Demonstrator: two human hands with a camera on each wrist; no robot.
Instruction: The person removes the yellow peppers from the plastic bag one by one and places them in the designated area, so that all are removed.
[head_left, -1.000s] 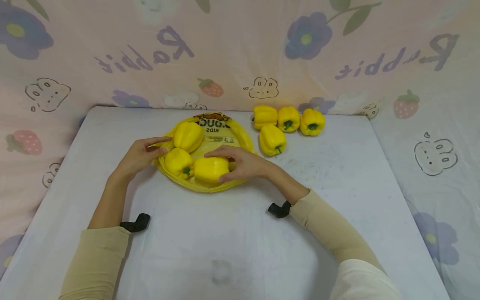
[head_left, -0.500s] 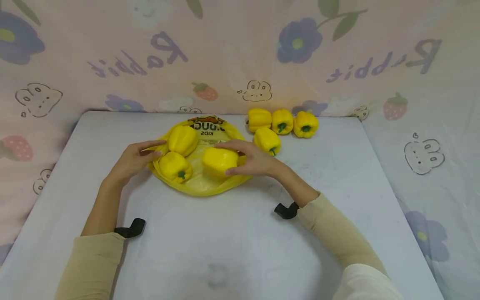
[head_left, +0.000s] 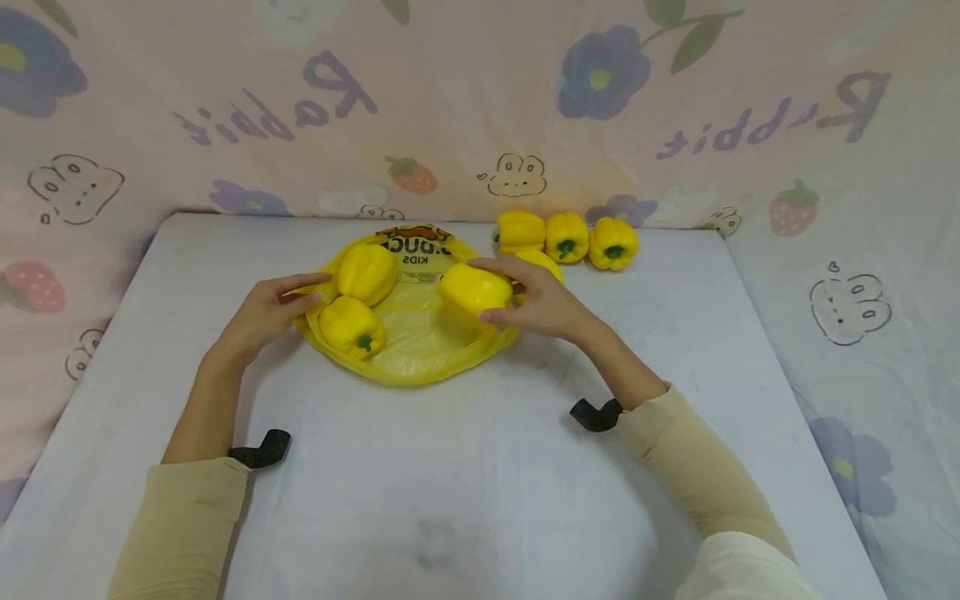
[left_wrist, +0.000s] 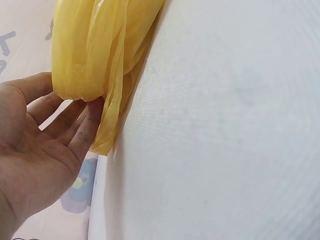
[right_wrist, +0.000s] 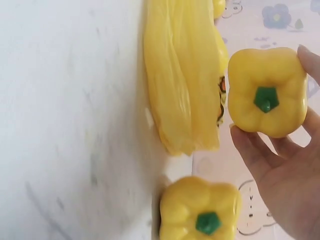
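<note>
Hands [head_left: 551, 302] gripping pepper [head_left: 472, 287] and bag [head_left: 416, 354], half-hiding another pepper [head_left: 542, 262], three peppers [head_left: 567, 237] beyond

Plastic bag [head_left: 412, 342]: on the table [head_left: 360, 483], left of centre, mouth upward.
In the bag: rear bell pepper [head_left: 367, 273] and front bell pepper [head_left: 352, 326], touching, at its left side.
Held bell pepper [head_left: 472, 292]: over the bag's right part, in the right hand [head_left: 546, 300].
Left hand [head_left: 258, 321]: touching the bag's left rim.
Table's far edge: row of three bell peppers [head_left: 567, 236], right of the bag's far end.
Partly hidden bell pepper [head_left: 542, 261]: before the row, beyond the right hand.
Cloth backdrop [head_left: 465, 92]: behind the table.
</note>
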